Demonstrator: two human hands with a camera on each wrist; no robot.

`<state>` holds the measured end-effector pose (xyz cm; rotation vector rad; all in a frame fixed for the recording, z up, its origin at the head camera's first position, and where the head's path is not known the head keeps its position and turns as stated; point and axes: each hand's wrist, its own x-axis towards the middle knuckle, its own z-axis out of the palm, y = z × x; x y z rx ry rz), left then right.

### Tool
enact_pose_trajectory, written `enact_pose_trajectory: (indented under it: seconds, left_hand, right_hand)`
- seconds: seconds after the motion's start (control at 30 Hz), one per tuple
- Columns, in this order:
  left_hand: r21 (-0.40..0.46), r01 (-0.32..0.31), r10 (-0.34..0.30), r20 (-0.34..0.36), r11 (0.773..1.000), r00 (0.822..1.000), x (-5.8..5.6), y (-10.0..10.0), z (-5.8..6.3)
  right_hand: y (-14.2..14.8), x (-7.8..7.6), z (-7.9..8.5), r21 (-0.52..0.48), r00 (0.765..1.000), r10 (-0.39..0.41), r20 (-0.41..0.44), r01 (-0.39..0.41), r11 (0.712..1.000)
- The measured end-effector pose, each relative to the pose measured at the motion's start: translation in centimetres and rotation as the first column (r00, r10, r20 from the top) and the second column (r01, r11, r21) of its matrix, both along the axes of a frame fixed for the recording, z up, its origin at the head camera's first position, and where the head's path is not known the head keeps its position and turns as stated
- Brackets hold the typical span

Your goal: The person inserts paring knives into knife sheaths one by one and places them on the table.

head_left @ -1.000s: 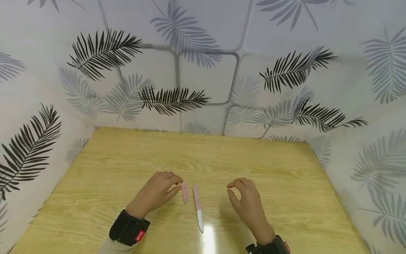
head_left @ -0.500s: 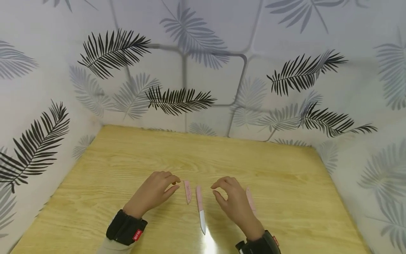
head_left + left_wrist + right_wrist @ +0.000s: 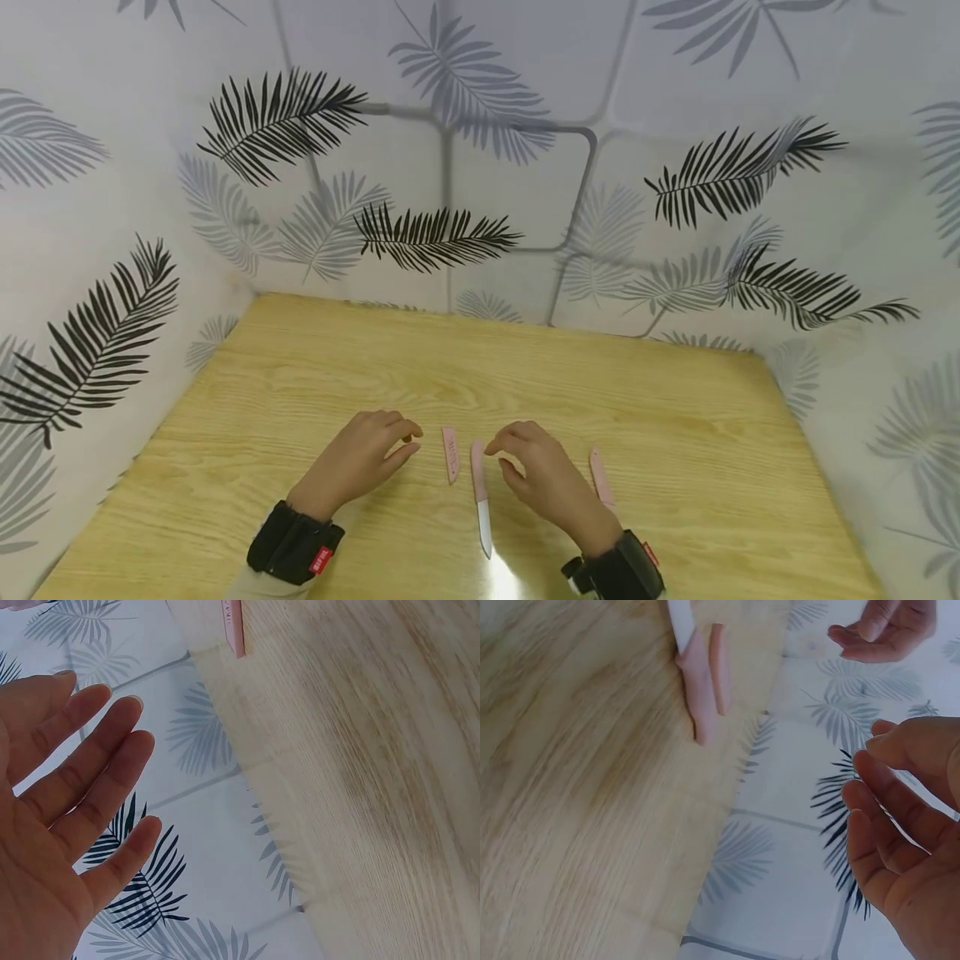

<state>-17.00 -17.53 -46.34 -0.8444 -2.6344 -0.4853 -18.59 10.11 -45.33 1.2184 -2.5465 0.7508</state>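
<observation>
A paring knife (image 3: 479, 472) with a pink handle and white blade lies on the wooden table, blade toward the person. Just left of it is a pink knife sheath (image 3: 450, 457) with small lettering. My left hand (image 3: 357, 457) hovers left of the sheath with nothing in it; its loosely bent fingers also show in the left wrist view. My right hand (image 3: 542, 473) is over the table right of the knife, its fingertips close to the handle in the head view. The right wrist view shows this hand (image 3: 907, 825) empty, fingers relaxed.
Another slim pink piece (image 3: 600, 475) lies to the right, its lower end partly hidden by the right wrist. Leaf-patterned cloth (image 3: 480, 167) encloses the back and sides of the wooden table (image 3: 375, 358). Light glares off the tabletop near the blade.
My right hand has moved left toward the knife, uncovering the pink piece at the right. My left hand has drawn away from the sheath. The head view has shifted slightly.
</observation>
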Motion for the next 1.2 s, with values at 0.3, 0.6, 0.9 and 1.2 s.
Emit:
enact_pose_trajectory:
  seconds: [0.3,0.6,0.9,1.2]
  left_hand:
    - [-0.014,-0.04,0.04,0.001,0.999,0.999,-0.1,-0.3,0.3]
    - [-0.026,-0.05,0.051,0.03,0.998,0.998,0.2,-0.7,0.3]
    - [-0.02,-0.01,0.011,0.048,1.0,0.999,0.2,0.1,0.2]
    - [-0.02,0.022,-0.02,0.07,1.0,0.997,0.4,0.5,-0.1]
  right_hand:
    - [-1.0,-1.0,-1.4,0.168,0.997,0.078,-0.002,-0.077,0.983]
    - [-1.7,-1.2,-3.3,0.179,0.996,0.082,0.021,-0.085,0.98]
    - [-1.8,-1.1,-4.5,0.237,0.998,0.064,0.011,-0.064,0.969]
    - [-1.8,-1.5,-5.5,0.255,0.988,0.108,-0.114,-0.076,0.964]
